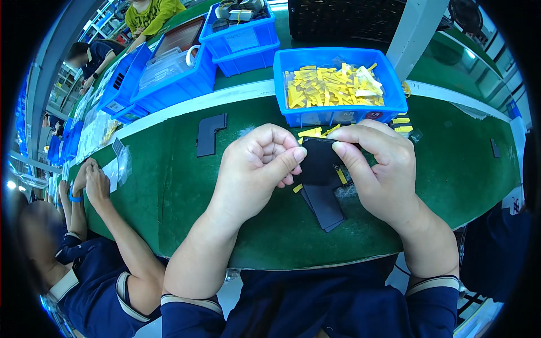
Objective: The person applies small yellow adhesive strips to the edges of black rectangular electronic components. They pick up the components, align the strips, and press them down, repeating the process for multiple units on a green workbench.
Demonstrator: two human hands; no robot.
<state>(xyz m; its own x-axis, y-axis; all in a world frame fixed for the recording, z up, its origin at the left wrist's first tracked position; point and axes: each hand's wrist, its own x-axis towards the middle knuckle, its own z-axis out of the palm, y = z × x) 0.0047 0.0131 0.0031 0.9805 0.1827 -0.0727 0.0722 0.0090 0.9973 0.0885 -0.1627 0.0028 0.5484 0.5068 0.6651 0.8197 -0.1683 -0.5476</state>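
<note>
A flat black piece (pixel 320 163) is held up between my hands above the green tabletop. My left hand (pixel 253 169) pinches it at the upper left corner with thumb and forefinger. At the upper right corner, the thumb and fingers of my right hand (pixel 386 169) are closed on its edge. Beneath it lie dark grey flat pieces (pixel 327 209), stacked slightly askew. Small yellow strips (pixel 310 133) are scattered around and behind the held piece. Another dark grey L-shaped piece (pixel 208 138) rests on the table to the left.
A blue bin (pixel 298 117) full of yellow strips stands just beyond my hands. More blue bins (pixel 174 84) line the back left, and a white post (pixel 414 39) rises behind. To my left a co-worker's hands (pixel 96 183) rest near the table. A small dark piece (pixel 495 149) lies far right.
</note>
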